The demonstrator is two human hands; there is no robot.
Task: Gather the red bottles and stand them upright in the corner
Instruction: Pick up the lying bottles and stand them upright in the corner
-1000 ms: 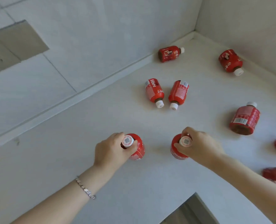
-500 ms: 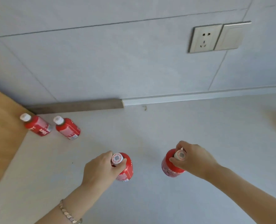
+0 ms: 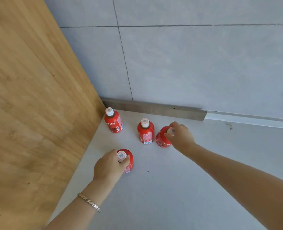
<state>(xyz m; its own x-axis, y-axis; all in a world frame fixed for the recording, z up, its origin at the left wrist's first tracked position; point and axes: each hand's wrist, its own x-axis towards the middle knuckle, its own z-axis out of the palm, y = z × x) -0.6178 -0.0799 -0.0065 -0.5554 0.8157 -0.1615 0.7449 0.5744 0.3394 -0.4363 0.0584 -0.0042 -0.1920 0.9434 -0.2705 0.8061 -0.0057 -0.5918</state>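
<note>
Two red bottles with white caps stand upright on the pale floor near the corner: one point(image 3: 113, 122) right beside the wooden panel, another point(image 3: 145, 131) a little to its right. My right hand point(image 3: 180, 136) grips the neck of a third red bottle point(image 3: 162, 138), upright just right of the second one. My left hand point(image 3: 110, 166) holds a fourth red bottle point(image 3: 129, 161) by its cap, upright, nearer to me and close to the panel's edge. Whether the held bottles touch the floor I cannot tell.
A large wooden panel point(image 3: 29, 105) forms the left side of the corner. A grey tiled wall point(image 3: 195, 63) with a dark skirting strip point(image 3: 154, 109) forms the back. Pale floor point(image 3: 170, 188) stretches toward me and to the right.
My view has swung left to the corner. Both hands carried their bottles over to the two standing bottles; the right one now sits beside them, the left one in front.
</note>
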